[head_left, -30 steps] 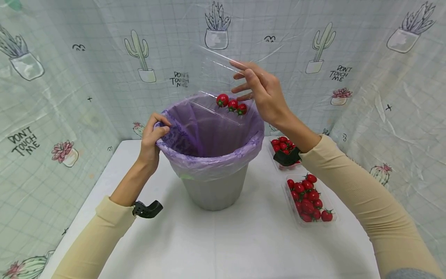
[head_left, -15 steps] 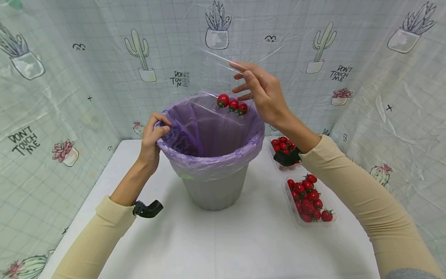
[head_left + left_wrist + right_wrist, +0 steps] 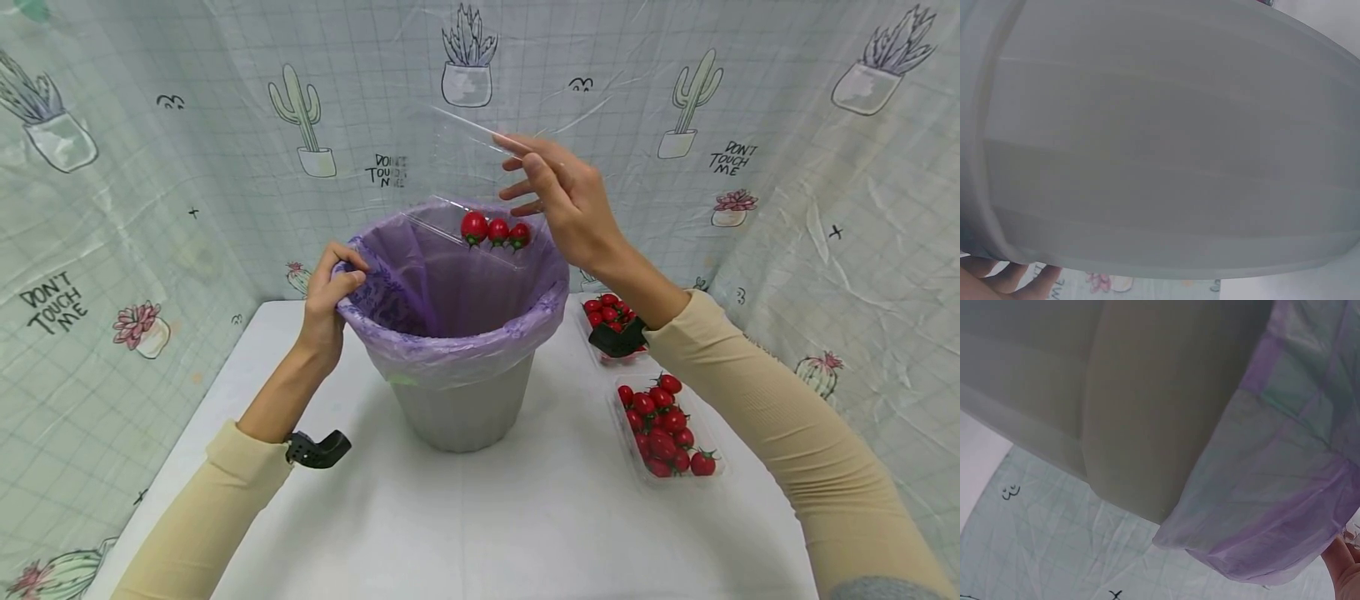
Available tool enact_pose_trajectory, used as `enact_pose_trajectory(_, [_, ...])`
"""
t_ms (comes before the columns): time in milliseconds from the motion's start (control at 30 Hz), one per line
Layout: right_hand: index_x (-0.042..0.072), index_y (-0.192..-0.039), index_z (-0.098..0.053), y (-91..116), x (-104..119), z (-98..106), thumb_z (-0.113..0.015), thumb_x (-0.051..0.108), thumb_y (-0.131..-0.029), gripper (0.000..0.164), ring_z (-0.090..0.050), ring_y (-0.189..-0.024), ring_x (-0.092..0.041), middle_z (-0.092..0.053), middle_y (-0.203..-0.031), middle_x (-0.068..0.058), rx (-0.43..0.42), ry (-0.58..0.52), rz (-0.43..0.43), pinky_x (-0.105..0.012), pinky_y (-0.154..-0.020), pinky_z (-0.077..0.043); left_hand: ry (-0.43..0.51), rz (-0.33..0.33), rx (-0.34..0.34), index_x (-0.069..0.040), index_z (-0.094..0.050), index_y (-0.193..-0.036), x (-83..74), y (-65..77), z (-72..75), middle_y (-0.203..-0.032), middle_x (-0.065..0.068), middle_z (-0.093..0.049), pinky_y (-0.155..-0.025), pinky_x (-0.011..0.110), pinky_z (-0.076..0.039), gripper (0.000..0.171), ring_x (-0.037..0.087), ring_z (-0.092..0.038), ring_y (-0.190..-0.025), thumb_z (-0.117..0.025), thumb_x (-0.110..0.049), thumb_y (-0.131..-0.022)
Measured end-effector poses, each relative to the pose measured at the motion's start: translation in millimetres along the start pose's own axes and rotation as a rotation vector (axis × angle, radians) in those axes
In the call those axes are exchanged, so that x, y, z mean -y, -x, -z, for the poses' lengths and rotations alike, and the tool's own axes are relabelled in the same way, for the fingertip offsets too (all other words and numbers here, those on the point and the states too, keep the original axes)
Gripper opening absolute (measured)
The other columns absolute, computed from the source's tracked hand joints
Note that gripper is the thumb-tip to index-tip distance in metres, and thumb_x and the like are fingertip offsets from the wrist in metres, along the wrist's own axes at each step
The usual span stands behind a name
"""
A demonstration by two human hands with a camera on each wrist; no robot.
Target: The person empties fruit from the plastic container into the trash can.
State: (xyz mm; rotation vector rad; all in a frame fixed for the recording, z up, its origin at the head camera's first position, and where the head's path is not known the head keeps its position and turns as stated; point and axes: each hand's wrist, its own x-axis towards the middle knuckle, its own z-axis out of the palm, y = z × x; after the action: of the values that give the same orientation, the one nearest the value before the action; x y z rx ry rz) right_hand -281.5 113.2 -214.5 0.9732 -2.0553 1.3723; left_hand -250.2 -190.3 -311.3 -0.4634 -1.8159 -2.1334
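A white table (image 3: pixel 465 533) bears a gray bin (image 3: pixel 461 412), its rim wrapped in a purple liner (image 3: pixel 450 358). The left-wrist view shows mostly ribbed bin wall; the right-wrist view, the liner's overhang. A clear container (image 3: pixel 472 179) tilts above the bin, held between thumb and loosely spread fingers of the right hand (image 3: pixel 562 196). The left hand (image 3: pixel 330 287) curls over the rim. Only the head view shows three red tomatoes (image 3: pixel 498 232), at the container's lower side.

Cream left sleeve (image 3: pixel 202 512) here, ribbed cream right sleeve (image 3: pixel 780 433) there, black left wristband (image 3: pixel 318 451) punched with holes, black right wristband (image 3: pixel 618 338), and near right, grey fabric (image 3: pixel 896 588), it seems!
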Motion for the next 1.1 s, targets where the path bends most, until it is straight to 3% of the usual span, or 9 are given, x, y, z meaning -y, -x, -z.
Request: enact_pose_trajectory(1100, [0.017,-0.144,-0.061,0.1,-1.3,0.1,-0.042,0.019,-0.109,0.04,-0.077,-0.099,-0.03,-0.068,-0.121,-0.012,0.001,-0.047,-0.008,-0.039,-0.08,-0.063,-0.008,0.003,-0.005,-0.022,-0.06,-0.092,-0.3,-0.4,0.3,-0.098,0.0,-0.051,-0.073,0.028,-0.04,0.019,0.017,-0.046,-0.087,-0.046,-0.012,-0.084])
